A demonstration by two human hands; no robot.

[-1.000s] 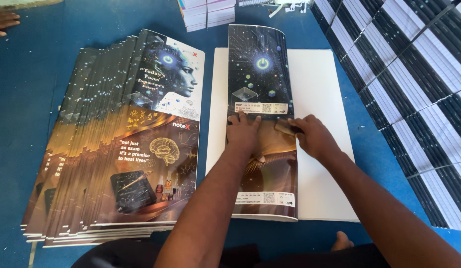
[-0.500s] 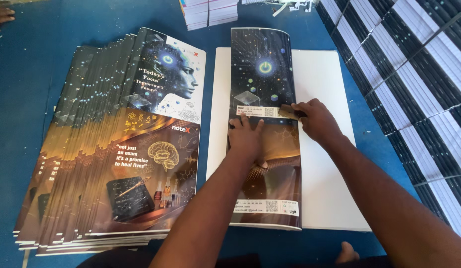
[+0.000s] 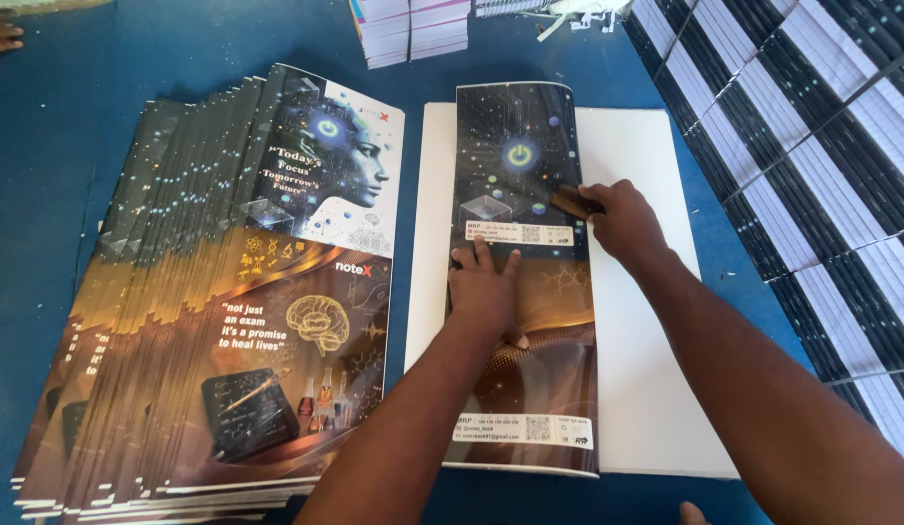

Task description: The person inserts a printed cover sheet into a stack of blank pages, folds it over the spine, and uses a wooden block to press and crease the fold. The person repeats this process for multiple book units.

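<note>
A dark printed cover sheet (image 3: 520, 156) lies folded over a white board (image 3: 646, 389) on the blue table. My left hand (image 3: 483, 287) presses flat on the middle of the cover, fingers spread. My right hand (image 3: 622, 222) grips a small brown wooden block (image 3: 571, 202) and holds it against the cover's right folded edge, in the upper half. To the left sits a fanned stack of the same printed covers (image 3: 228, 321), showing a face and a brain picture.
Rows of black-and-white bound booklets (image 3: 812, 146) fill the right side. A small pile of white booklets (image 3: 413, 29) stands at the top centre. Another person's fingers (image 3: 2, 41) rest at the top left corner. Blue table surface (image 3: 131, 58) surrounds everything.
My right hand slid the block up along the cover's right edge, away from me. My left hand shifted slightly upward with it, still pressing the cover.
</note>
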